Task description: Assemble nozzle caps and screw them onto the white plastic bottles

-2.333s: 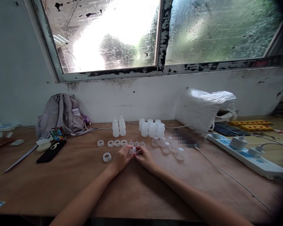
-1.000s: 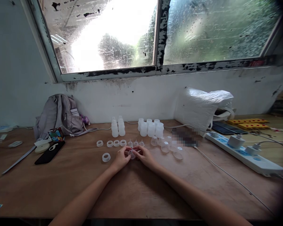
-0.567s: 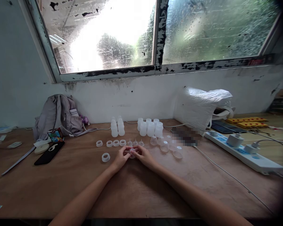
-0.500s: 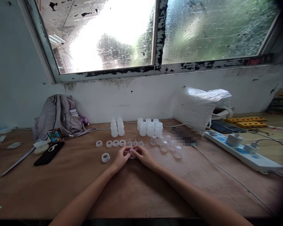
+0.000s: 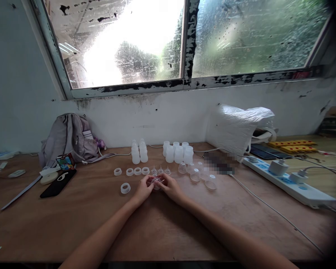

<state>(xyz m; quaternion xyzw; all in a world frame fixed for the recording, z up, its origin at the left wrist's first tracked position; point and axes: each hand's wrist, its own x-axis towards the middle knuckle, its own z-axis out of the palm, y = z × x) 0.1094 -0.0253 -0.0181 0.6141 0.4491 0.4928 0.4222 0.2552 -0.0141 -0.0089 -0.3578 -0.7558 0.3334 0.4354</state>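
My left hand [image 5: 143, 188] and my right hand [image 5: 169, 186] meet near the middle of the table, fingers pinched around a small clear bottle ring [image 5: 156, 183]. Fingers cover most of it, so whether a nipple sits in it cannot be made out. Just beyond my fingertips stand several clear silicone nipples [image 5: 160, 170], tips up. A row of translucent screw rings [image 5: 137, 170] lies to their left. One more ring [image 5: 125, 188] lies nearer, left of my left hand. Clear domed caps [image 5: 195, 177] are spread to the right of my right hand.
Two bottles topped with nipples [image 5: 143, 152] and several frosted bottles [image 5: 179, 153] stand toward the wall. A backpack [image 5: 68, 140] and a black phone [image 5: 58, 184] are at left. A white power strip [image 5: 291, 183], cables and a silvery bag [image 5: 235, 127] occupy the right.
My fingers have shifted slightly around the clear ring, and my right thumb and fingertips sit a little differently. The other parts on the table have not moved.
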